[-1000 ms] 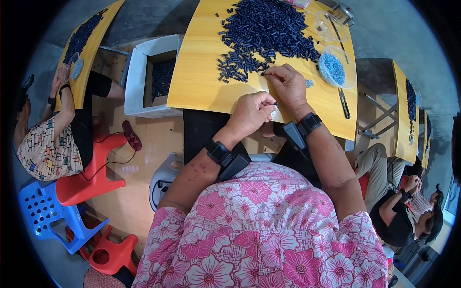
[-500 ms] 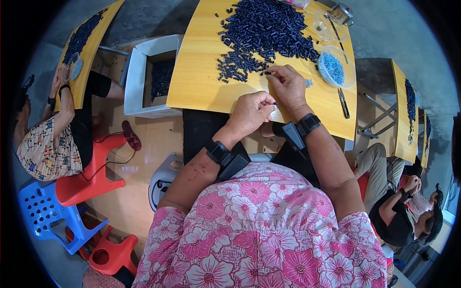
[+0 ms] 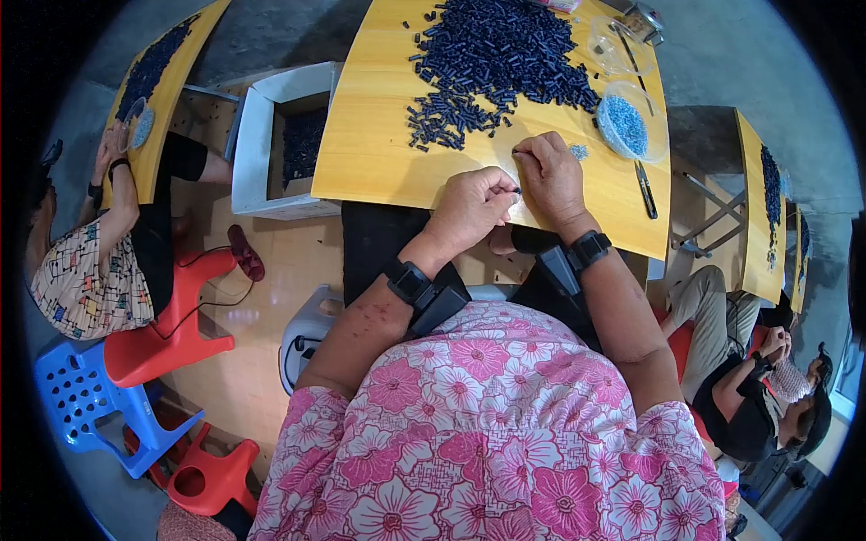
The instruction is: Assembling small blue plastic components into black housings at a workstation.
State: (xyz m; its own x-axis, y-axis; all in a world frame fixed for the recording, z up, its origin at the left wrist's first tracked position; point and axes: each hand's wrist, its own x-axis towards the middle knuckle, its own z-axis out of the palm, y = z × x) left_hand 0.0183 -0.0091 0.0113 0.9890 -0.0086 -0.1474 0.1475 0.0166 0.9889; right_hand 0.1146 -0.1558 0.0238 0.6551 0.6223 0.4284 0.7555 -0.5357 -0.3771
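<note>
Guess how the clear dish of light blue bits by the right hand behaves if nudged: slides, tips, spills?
The clear dish looks shallow, wide and flat-bottomed, so it would probably slide on the smooth yellow table rather than tip. It looks like thin plastic, so likely light and easily shoved. Its light blue bits are loose and heaped, so a sharp knock might scatter some.

Grey concrete floor up top, tan floor below. Yellow wooden tables: centre one, another at left, two at right. Red plastic stool, blue plastic stool. Bright, even daylight.
</note>
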